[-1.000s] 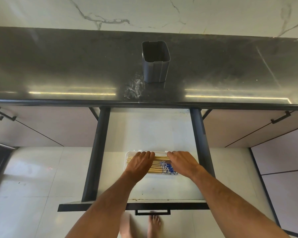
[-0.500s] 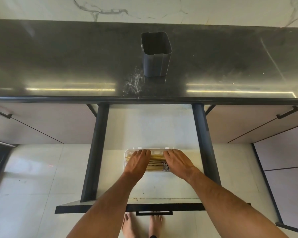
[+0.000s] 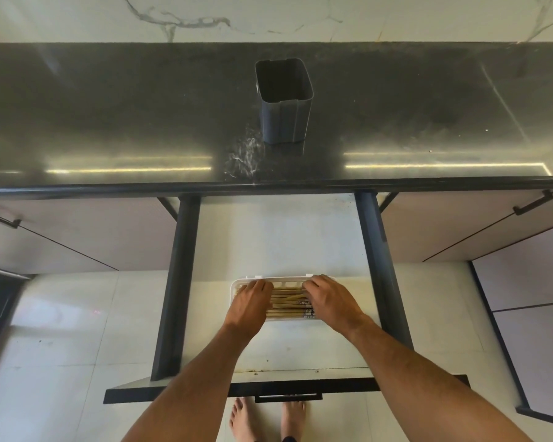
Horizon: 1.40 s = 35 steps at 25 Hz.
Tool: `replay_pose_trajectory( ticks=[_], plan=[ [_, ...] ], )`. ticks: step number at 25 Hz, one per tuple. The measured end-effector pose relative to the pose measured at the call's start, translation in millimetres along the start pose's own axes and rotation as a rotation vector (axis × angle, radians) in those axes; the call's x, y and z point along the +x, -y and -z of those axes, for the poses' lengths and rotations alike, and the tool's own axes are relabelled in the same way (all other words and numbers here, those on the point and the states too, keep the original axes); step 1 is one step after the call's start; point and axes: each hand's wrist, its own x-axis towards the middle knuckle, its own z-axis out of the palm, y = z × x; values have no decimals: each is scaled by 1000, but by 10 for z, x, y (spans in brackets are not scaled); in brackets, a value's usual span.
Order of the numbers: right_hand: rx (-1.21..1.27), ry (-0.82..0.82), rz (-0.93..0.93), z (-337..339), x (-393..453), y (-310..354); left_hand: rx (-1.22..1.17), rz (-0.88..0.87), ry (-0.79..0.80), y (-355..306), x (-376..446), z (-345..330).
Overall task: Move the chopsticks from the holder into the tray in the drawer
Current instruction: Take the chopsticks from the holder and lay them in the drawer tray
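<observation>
A white slotted tray [image 3: 288, 278] lies in the open drawer [image 3: 278, 237] and holds several wooden chopsticks [image 3: 286, 303], laid left to right, one slightly askew. My left hand [image 3: 251, 298] rests palm down on their left ends. Palm down on the right ends is my right hand [image 3: 328, 301], hiding most of the patterned tips. Both hands lie flat, fingers reaching the tray's far rim, gripping nothing. The dark grey square holder [image 3: 284, 119] stands upright on the black counter, and no chopsticks show in it.
The glossy black countertop [image 3: 109, 122] overhangs the back of the drawer. Dark drawer side rails [image 3: 176, 282] flank the tray. The drawer front and handle [image 3: 288, 397] are close to my bare feet [image 3: 268, 419]. Closed cabinet doors stand on both sides.
My hands have slid closer together over the chopsticks, and the right hand now covers the blue patterned ends. The holder has not moved.
</observation>
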Motion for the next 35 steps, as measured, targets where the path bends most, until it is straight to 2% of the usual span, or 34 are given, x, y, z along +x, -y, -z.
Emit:
replay_pose_trajectory(
  ticks=[2, 7, 10, 14, 23, 28, 33, 35],
  plan=[
    [10, -17, -67, 36, -62, -15, 13, 28, 4, 4, -18, 0],
    [-100, 56, -38, 82, -30, 22, 70, 46, 4, -21, -30, -8],
    [-53, 58, -110, 65, -2, 71, 87, 52, -2, -13, -29, -1],
    [-15, 81, -110, -53, 30, 147, 97, 41, -22, -36, -13, 7],
    [21, 43, -139, -257, 9, 145, -1, 97, -68, -2, -33, -111],
    [3, -30, -108, -243, -46, 97, -17, 83, -88, -17, -78, -75],
    [49, -19, -125, -249, -80, 100, -101, 81, -211, -86, -164, 32],
    [107, -123, -130, -165, -110, 125, -139, 62, -328, -116, -234, 103]
  ],
)
